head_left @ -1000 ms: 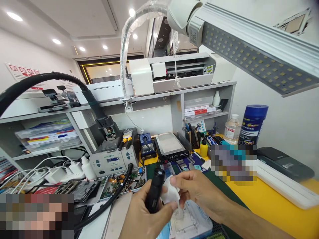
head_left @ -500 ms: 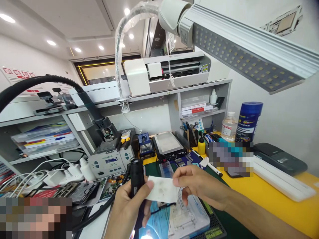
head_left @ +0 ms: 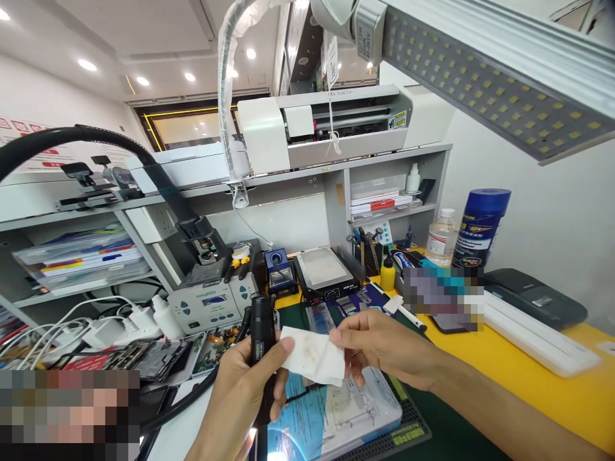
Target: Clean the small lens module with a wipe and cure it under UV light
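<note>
Centrally, before me, a stained white sheet [head_left: 312,355] spans the gap between left hand [head_left: 243,378] and right hand [head_left: 377,346], above a flat blue-and-white case [head_left: 365,413]. Left: fingers wrapped around an upright black flashlight [head_left: 262,326], thumb pressed on the sheet's near-left edge; a bright patch lies by the flashlight's lower end. Right: thumb and fingertips pinched together on the opposite edge, other fingers loosely curled. Behind: grey control unit [head_left: 206,310], yellow bottle [head_left: 387,275].
</note>
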The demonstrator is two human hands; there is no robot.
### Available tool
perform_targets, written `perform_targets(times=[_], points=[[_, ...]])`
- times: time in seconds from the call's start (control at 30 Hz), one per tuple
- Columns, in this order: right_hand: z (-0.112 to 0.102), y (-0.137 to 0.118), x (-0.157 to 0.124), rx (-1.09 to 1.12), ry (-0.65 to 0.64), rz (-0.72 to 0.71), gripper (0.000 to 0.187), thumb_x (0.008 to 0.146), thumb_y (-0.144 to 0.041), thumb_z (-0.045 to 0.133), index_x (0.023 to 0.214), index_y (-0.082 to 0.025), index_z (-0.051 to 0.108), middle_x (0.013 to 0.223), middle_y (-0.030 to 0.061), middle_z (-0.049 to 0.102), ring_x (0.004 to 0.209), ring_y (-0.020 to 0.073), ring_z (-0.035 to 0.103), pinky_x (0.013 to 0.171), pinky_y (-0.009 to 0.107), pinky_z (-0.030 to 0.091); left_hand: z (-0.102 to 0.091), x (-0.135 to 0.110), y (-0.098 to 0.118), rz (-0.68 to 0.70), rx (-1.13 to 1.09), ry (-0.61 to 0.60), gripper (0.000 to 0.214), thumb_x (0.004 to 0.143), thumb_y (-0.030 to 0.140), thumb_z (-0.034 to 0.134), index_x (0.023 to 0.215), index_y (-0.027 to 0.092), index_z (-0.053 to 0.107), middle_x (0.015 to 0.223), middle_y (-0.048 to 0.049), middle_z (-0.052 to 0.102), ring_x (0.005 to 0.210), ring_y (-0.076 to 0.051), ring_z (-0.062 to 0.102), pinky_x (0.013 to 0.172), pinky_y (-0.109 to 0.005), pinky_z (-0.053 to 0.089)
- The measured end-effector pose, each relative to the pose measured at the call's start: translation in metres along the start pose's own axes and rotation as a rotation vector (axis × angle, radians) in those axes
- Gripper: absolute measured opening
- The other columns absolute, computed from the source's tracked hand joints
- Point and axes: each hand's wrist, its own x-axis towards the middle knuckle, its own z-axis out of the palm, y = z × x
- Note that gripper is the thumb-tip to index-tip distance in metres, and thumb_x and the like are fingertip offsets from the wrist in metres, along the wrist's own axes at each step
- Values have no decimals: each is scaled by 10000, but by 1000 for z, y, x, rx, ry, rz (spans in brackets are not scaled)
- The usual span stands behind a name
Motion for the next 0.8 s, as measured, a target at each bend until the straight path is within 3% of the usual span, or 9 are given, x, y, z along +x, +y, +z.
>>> perform_targets(times=[0.23,0.4,0.53,0.7,0.8], points=[[-3,-1,-2,-17,16,-33,354,705,-405,838,823,-90,729,639,59,682,556,127,608,510,229,479,-1,0,-1,47,45,8,437,746,511,762,861,124,596,431,51,460,327,-55,379,386,-171,262],[1,-1,-4,58,17,-43,321,644,-306,877,769,-103,663,772,65,692,672,135,613,573,245,516,0,-1,-3,77,91,5,449,739,536,756,830,125,601,432,40,469,325,-62,393,377,-172,274],[6,2,-2,114,-4,-27,335,661,-288,858,802,-123,603,765,66,695,669,154,641,578,274,538,1,-2,-5,102,153,22,513,712,604,748,819,123,606,420,35,472,320,-76,401,364,-178,283],[5,4,-4,-5,59,-123,372,753,-291,782,1067,-133,660,648,10,679,511,137,630,512,264,532,0,-1,-5,127,168,31,521,722,609,740,835,120,600,435,39,475,341,-69,407,392,-175,293],[2,5,-6,-59,-16,-213,266,786,-285,715,979,-104,745,699,65,714,544,146,650,559,283,545,-1,0,-5,116,165,-2,501,738,596,732,840,126,590,441,42,471,344,-67,399,390,-175,292]])
